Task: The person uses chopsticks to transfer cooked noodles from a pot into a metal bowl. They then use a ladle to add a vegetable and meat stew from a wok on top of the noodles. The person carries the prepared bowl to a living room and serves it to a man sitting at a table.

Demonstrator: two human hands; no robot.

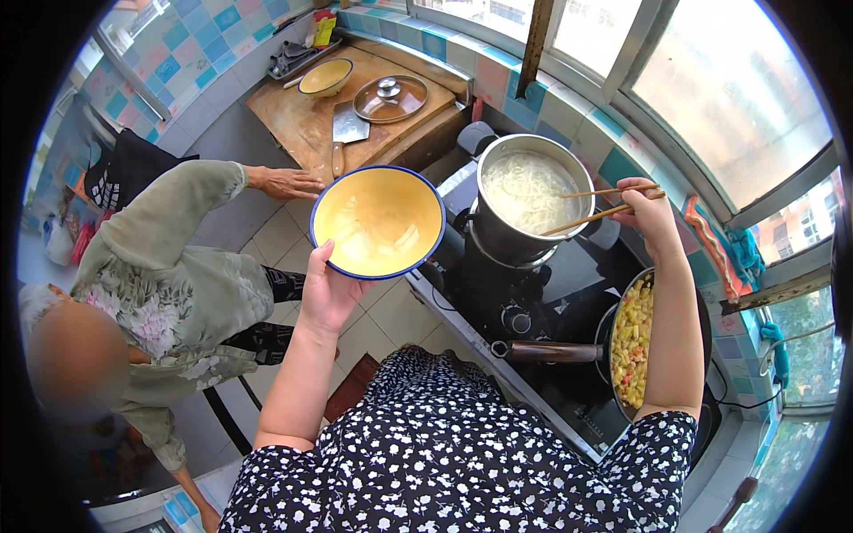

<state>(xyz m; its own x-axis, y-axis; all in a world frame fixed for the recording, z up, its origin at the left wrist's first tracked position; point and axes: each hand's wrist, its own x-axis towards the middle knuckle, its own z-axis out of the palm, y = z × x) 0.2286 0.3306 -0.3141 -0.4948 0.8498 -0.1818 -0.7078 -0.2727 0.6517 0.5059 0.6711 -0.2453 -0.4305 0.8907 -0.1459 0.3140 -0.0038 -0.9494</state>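
Note:
My left hand [327, 289] grips a yellow enamel bowl [378, 218] with a blue rim by its near edge. The bowl is tilted so that its inside faces up, and nothing lies in it. With my right hand [647, 213] I hold a pair of wooden chopsticks [586, 224], spread apart. Their tips reach over the tall steel pot [487, 209] on the stove, among pale noodles [529, 186] in cloudy water. Below my right forearm is a wok [706, 329] of diced yellow and red food [629, 346], partly hidden by the arm.
Another person's hand [284, 182] reaches toward the wooden board [293, 133] beyond my bowl. A cleaver [350, 124], a glass lid [391, 98] and a second yellow bowl [325, 78] rest there. The wok's handle [555, 352] juts toward me over the black stove [480, 306]. Windows line the right.

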